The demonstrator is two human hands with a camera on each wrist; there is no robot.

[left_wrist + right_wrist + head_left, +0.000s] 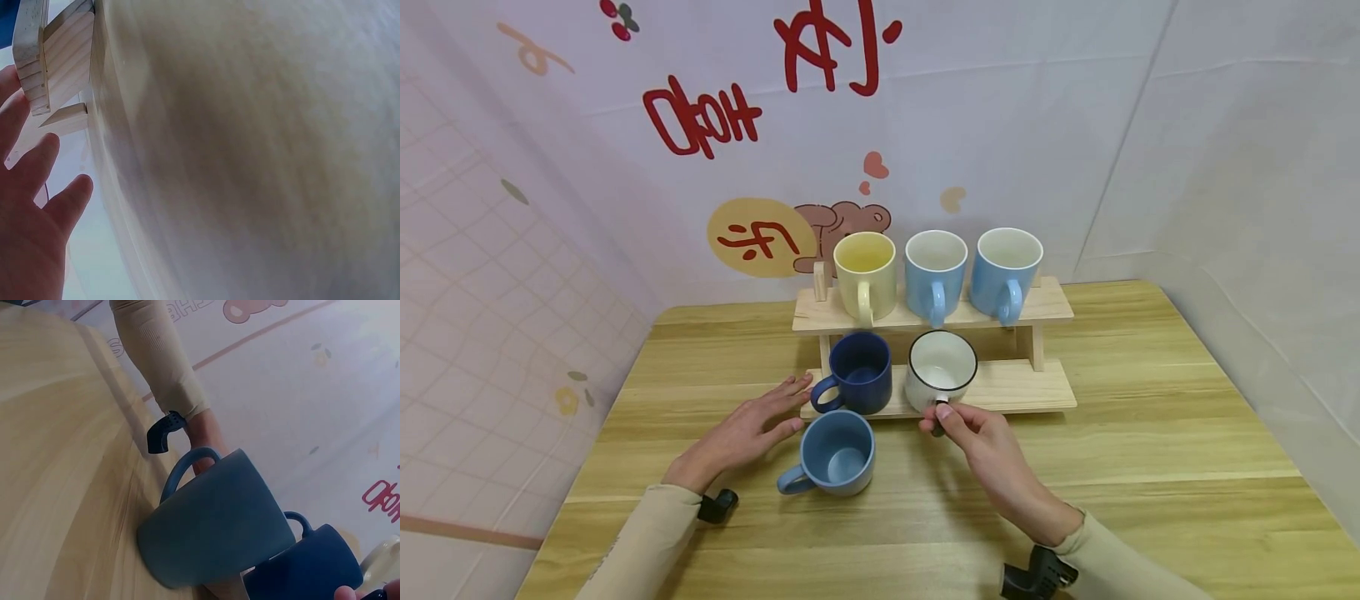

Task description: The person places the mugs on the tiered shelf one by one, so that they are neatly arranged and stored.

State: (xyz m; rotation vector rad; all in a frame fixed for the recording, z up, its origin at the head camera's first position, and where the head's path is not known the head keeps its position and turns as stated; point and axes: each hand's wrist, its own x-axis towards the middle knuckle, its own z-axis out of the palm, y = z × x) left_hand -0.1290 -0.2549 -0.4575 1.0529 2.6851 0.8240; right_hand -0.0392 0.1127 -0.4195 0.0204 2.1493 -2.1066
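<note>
On the lower step of a wooden rack stands a white mug with a black rim. My right hand pinches that mug's handle between thumb and fingers. Left of it on the same step is a dark blue mug, its handle pointing left. A grey-blue mug stands upright on the table in front of the rack; it looms large in the right wrist view. My left hand has its fingers spread, the fingertips at the rack's left end, close to the dark blue mug's handle.
A yellow mug and two light blue mugs, one in the middle and one at the right, line the rack's upper step. Behind the wooden table hangs a printed white cloth.
</note>
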